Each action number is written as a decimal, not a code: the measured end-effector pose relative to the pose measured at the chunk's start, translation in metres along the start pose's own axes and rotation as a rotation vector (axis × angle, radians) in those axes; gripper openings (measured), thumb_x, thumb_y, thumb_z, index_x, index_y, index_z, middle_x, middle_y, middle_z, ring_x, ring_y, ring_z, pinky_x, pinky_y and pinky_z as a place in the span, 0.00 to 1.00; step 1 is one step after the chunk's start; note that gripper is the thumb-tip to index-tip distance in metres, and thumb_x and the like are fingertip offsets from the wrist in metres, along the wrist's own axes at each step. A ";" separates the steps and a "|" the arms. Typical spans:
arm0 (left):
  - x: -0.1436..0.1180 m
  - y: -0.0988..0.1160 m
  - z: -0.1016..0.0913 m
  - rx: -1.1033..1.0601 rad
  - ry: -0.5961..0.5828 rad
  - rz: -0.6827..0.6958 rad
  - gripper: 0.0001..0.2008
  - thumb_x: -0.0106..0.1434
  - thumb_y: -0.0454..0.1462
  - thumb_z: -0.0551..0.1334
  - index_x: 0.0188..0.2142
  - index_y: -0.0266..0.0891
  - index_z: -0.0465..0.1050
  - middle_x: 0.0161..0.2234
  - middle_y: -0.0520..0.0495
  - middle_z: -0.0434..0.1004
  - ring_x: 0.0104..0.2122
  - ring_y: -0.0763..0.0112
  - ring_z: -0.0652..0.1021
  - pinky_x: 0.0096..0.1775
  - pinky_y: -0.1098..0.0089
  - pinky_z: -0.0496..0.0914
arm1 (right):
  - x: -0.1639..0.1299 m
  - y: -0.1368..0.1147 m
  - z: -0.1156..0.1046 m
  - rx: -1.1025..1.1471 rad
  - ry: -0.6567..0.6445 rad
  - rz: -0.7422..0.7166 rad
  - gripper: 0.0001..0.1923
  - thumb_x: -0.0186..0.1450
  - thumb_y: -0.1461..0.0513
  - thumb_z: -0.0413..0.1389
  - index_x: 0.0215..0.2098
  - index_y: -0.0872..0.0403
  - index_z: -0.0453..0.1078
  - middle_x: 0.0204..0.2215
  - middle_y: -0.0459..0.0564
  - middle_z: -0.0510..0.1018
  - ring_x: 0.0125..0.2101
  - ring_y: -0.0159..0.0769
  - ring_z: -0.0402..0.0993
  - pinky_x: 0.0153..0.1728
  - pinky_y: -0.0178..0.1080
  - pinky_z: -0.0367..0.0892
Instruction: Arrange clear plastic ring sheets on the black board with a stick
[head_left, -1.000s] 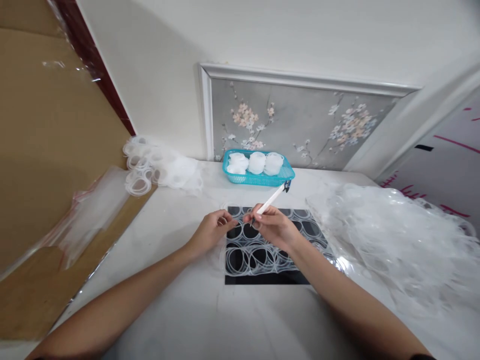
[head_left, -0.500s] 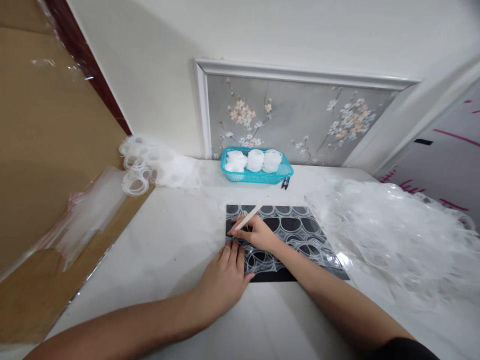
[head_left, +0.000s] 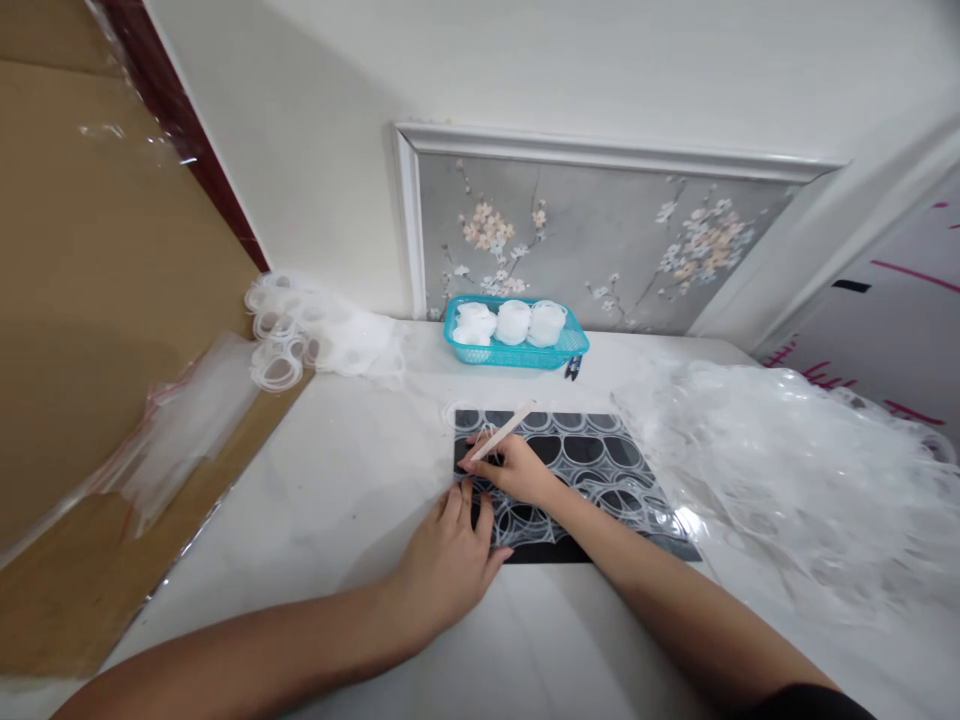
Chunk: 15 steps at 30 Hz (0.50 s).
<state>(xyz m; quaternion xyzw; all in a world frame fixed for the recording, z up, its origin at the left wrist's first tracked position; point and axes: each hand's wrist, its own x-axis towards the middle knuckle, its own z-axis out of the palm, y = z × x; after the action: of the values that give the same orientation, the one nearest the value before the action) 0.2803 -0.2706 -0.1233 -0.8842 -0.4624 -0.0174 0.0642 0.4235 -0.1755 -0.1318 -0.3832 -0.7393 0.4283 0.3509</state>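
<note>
A clear sheet with rows of ring-shaped cutouts lies over a black mat on the white table. My right hand is closed around a slim pale stick, its lower end down near the sheet's left side. Thin translucent loops show beside those fingers. My left hand rests with fingers spread on the lower left corner of the sheet and mat, holding nothing. Whether the stick's tip touches the sheet is hidden by the fingers.
A turquoise basket with several white bundles stands by the wall, two small dark tools beside it. Clear ringed sheets pile up on the right. White rings and plastic bags lie left, near cardboard.
The stick has tilted slightly, its upper end shifting right. My left fingers have shifted a little at the sheet's corner. The whole view has moved slightly.
</note>
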 end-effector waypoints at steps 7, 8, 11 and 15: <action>-0.002 -0.003 0.008 -0.053 0.076 -0.012 0.28 0.66 0.49 0.49 0.53 0.28 0.65 0.52 0.27 0.68 0.53 0.45 0.68 0.48 0.51 0.65 | -0.002 -0.003 -0.002 0.059 0.017 0.011 0.08 0.59 0.58 0.58 0.32 0.52 0.77 0.34 0.50 0.79 0.44 0.41 0.73 0.48 0.44 0.66; -0.002 -0.002 0.008 -0.025 0.071 -0.010 0.28 0.66 0.49 0.50 0.53 0.28 0.65 0.52 0.27 0.68 0.53 0.45 0.68 0.48 0.52 0.66 | -0.001 -0.003 -0.002 0.059 0.018 0.009 0.08 0.59 0.58 0.58 0.32 0.52 0.77 0.34 0.50 0.79 0.44 0.41 0.73 0.48 0.44 0.66; -0.002 -0.001 0.005 0.037 0.047 -0.010 0.28 0.64 0.50 0.52 0.52 0.29 0.66 0.51 0.28 0.69 0.52 0.46 0.69 0.48 0.54 0.66 | -0.001 -0.002 -0.002 0.019 0.011 -0.017 0.08 0.59 0.58 0.57 0.32 0.51 0.78 0.34 0.50 0.79 0.44 0.42 0.73 0.47 0.45 0.67; 0.000 -0.002 -0.001 0.018 0.005 0.000 0.28 0.64 0.50 0.53 0.52 0.26 0.67 0.51 0.25 0.68 0.51 0.44 0.70 0.47 0.53 0.66 | -0.006 0.000 0.000 -0.065 -0.005 -0.077 0.08 0.61 0.58 0.56 0.33 0.50 0.77 0.35 0.50 0.79 0.44 0.42 0.73 0.47 0.45 0.67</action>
<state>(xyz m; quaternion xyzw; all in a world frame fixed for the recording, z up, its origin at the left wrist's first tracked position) 0.2784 -0.2700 -0.1226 -0.8835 -0.4624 -0.0154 0.0734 0.4261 -0.1805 -0.1329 -0.3645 -0.7678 0.3915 0.3526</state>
